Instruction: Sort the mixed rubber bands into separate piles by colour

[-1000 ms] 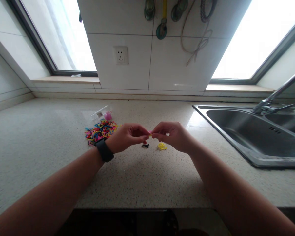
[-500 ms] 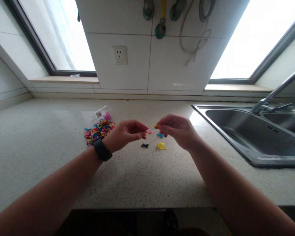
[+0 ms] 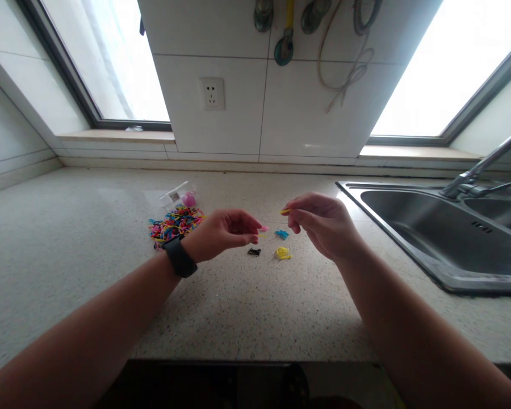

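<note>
My right hand point(image 3: 321, 221) pinches a small yellow rubber band point(image 3: 285, 212) between thumb and fingers, raised over the counter. To its left, my left hand point(image 3: 225, 230), with a dark watch on the wrist, is closed at the fingertips. A thin yellow rubber band point(image 3: 262, 235) shows at those fingertips. Below and between the hands lie small piles of bands: black point(image 3: 254, 251), yellow point(image 3: 283, 253) and blue point(image 3: 281, 234). Pink bands point(image 3: 263, 228) show just past my left fingertips, partly hidden. A large mixed heap of coloured bands point(image 3: 174, 224) lies behind my left wrist.
Behind the heap are a clear plastic bag point(image 3: 176, 194) and a pink round item point(image 3: 189, 199). A steel double sink point(image 3: 409, 250) with a faucet point(image 3: 472, 176) is set into the speckled counter point(image 3: 238, 318) at right. A tiled wall with a socket point(image 3: 213, 93) stands behind.
My right hand has moved right, away from my left hand, with the yellow rubber band in its pinch. The left hand keeps nearly the same place. The view has shifted slightly.
</note>
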Demonstrator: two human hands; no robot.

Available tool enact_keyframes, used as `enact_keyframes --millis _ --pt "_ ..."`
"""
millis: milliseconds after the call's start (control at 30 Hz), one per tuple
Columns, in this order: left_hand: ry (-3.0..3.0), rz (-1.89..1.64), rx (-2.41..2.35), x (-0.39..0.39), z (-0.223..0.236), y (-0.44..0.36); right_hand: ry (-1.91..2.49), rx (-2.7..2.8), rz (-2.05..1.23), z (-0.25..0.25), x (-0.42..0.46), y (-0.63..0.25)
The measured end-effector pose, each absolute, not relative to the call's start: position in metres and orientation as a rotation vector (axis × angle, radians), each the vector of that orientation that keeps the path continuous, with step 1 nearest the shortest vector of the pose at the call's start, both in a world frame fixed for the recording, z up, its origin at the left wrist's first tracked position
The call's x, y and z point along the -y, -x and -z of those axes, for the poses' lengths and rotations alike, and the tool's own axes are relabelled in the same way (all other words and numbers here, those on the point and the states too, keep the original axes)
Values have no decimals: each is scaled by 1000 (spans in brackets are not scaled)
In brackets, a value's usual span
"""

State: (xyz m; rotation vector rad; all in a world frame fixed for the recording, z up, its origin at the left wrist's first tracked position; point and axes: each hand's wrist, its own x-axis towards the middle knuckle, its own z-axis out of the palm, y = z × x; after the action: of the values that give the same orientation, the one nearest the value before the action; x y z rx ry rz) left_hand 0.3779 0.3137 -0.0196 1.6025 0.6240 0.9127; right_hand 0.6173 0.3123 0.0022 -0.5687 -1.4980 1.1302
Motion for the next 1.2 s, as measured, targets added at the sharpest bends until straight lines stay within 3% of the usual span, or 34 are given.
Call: enact_keyframes --millis 433,667,933,1200 --pt "-1606 -872 -675 -311 15 -375 1079 2077 -703 -4 -331 -646" --pt "-1611 -857 -677 -312 17 -375 1249 2495 -829 3 -334 -653" --pt "-1634 -841 -670 -311 17 -377 1215 2563 -804 2 -333 -652" --pt "-1594 -936 -684 -307 14 -381 974 2230 -682 7 -319 -624"
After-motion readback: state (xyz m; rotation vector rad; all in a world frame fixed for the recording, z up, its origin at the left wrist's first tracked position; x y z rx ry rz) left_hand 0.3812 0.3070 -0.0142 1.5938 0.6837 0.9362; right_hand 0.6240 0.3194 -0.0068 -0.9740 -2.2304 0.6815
